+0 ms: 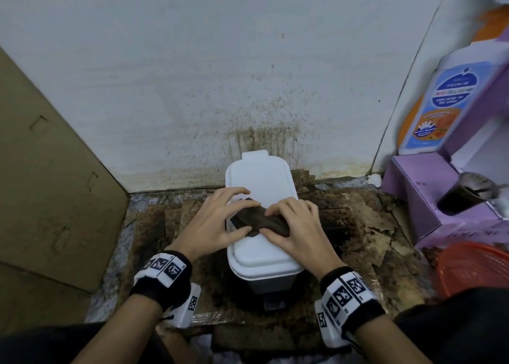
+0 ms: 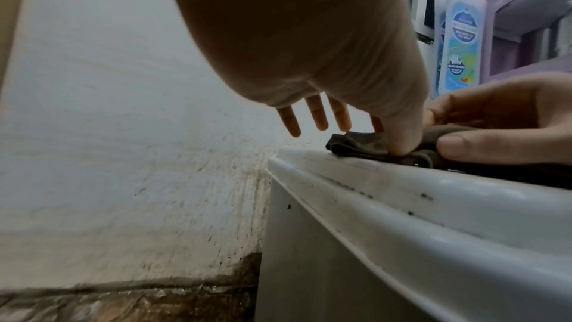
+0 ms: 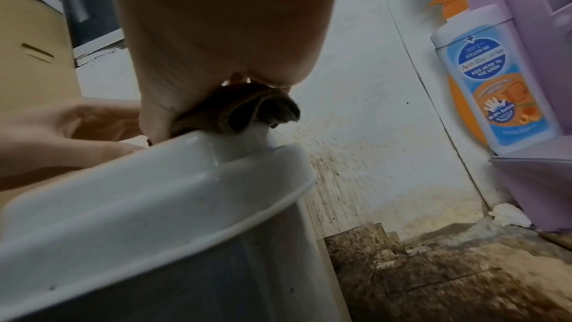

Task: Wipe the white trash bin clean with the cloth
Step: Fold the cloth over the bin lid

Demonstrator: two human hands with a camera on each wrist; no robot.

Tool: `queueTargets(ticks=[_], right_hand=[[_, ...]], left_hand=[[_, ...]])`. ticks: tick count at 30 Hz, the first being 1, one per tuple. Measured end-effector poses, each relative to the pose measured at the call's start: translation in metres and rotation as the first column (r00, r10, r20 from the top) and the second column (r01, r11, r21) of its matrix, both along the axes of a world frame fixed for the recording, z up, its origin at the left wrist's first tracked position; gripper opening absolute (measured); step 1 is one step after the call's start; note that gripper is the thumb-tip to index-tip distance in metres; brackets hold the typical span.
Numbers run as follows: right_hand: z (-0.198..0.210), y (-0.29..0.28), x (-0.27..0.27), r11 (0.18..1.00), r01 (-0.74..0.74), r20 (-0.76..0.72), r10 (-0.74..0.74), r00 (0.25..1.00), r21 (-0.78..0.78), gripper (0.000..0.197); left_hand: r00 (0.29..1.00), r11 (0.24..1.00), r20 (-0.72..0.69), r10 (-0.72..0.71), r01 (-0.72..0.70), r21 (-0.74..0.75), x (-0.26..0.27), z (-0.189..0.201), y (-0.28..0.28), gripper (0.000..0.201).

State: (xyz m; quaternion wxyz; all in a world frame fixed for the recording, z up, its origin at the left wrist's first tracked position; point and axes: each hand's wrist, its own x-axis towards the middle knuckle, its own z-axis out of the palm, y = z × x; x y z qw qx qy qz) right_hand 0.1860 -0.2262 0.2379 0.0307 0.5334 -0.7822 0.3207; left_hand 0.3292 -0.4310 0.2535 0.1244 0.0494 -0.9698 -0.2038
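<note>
A white trash bin with its lid down stands on the floor against the wall. A dark brown cloth lies bunched across the lid. My left hand is at the cloth's left end: its thumb presses the cloth onto the lid, and the fingers stretch out straight beyond it. My right hand covers the cloth's right end and grips it, fingers curled over the fabric. The left wrist view shows dark specks along the bin's rim.
A brown cardboard box leans at the left. At the right a purple shelf unit holds a wash bottle and a cup of dark drink. A red basket sits below. Stained cardboard sheets cover the floor.
</note>
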Motion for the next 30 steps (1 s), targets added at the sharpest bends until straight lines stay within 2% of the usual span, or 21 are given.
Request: queueTargets(ticks=[3, 5, 10, 14, 17, 20, 22, 26, 30], right_hand=[[-0.001, 0.001, -0.004, 0.999, 0.018, 0.019, -0.017, 1.000, -0.032, 0.021], [0.002, 0.000, -0.005, 0.998, 0.015, 0.033, -0.013, 0.999, -0.061, 0.020], [0.013, 0.001, -0.009, 0.997, 0.011, 0.110, -0.002, 0.994, -0.080, 0.026], [0.015, 0.009, -0.007, 0.999, 0.013, -0.003, -0.013, 1.000, -0.048, 0.038], [0.012, 0.017, -0.008, 0.998, 0.055, 0.031, -0.054, 0.998, -0.027, 0.048], [0.009, 0.020, -0.010, 0.994, 0.094, 0.068, -0.091, 0.994, -0.050, 0.042], [0.005, 0.020, -0.011, 0.989, 0.113, 0.140, -0.099, 0.985, -0.091, 0.038], [0.015, 0.021, -0.010, 0.957, 0.161, 0.415, -0.048, 0.909, -0.241, 0.032], [0.043, 0.023, -0.011, 0.900, 0.222, 0.479, -0.017, 0.878, -0.375, 0.024]], left_hand=[[1.000, 1.000, -0.003, 0.013, -0.013, -0.001, 0.001, 0.001, 0.001, 0.051], [0.997, 0.998, -0.056, 0.056, -0.055, 0.018, 0.000, 0.000, 0.006, 0.040], [0.962, 0.956, -0.218, 0.167, -0.104, 0.274, -0.009, 0.010, 0.022, 0.010], [0.945, 0.874, -0.209, 0.252, -0.129, 0.468, -0.011, 0.025, 0.032, 0.013], [0.933, 0.815, -0.200, 0.300, -0.141, 0.563, -0.013, 0.033, 0.032, 0.012], [0.926, 0.769, -0.184, 0.329, -0.150, 0.622, -0.014, 0.038, 0.032, 0.009], [0.920, 0.734, -0.171, 0.352, -0.158, 0.660, -0.014, 0.040, 0.035, 0.007], [0.896, 0.665, -0.186, 0.403, -0.146, 0.733, -0.014, 0.046, 0.040, 0.006], [0.886, 0.617, -0.204, 0.417, -0.111, 0.779, -0.013, 0.058, 0.038, 0.010]])
